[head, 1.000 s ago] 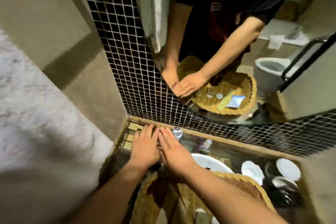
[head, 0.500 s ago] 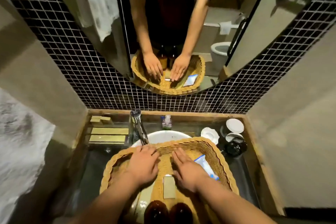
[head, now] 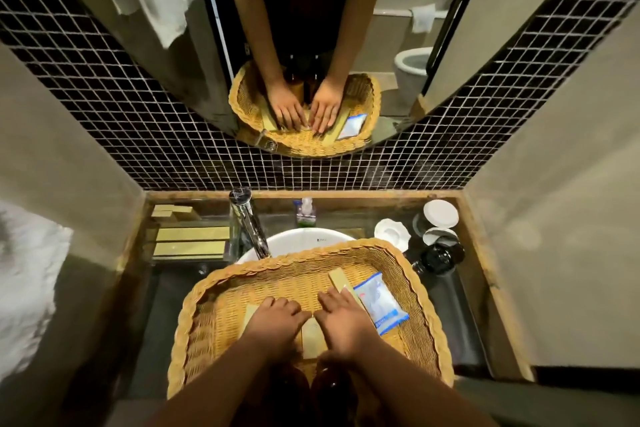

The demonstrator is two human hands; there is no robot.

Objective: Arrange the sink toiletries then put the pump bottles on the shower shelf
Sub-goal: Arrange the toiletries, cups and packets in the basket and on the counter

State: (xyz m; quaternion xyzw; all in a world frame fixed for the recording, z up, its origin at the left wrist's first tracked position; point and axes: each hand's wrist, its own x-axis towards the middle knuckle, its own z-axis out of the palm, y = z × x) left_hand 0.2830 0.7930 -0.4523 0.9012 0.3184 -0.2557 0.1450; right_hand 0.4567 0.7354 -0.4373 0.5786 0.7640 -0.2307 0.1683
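Observation:
A wicker basket rests over the white sink. Both my hands lie flat inside it, palms down. My left hand covers a flat beige packet. My right hand rests beside a long beige box. Between the hands lies another beige packet. A blue-and-white sachet lies at the right of the basket. Two dark brown pump bottles stand at the basket's near edge, mostly hidden under my forearms.
A chrome tap rises behind the basket. Beige boxes fill a clear tray on the left counter. White lids, a white dish and a dark cup stand on the right. A small bottle stands against the tiled wall under the mirror.
My hands came back from the left counter tray into the basket. They now lie lower and closer together over the packets, and the view has swung to face the mirror squarely.

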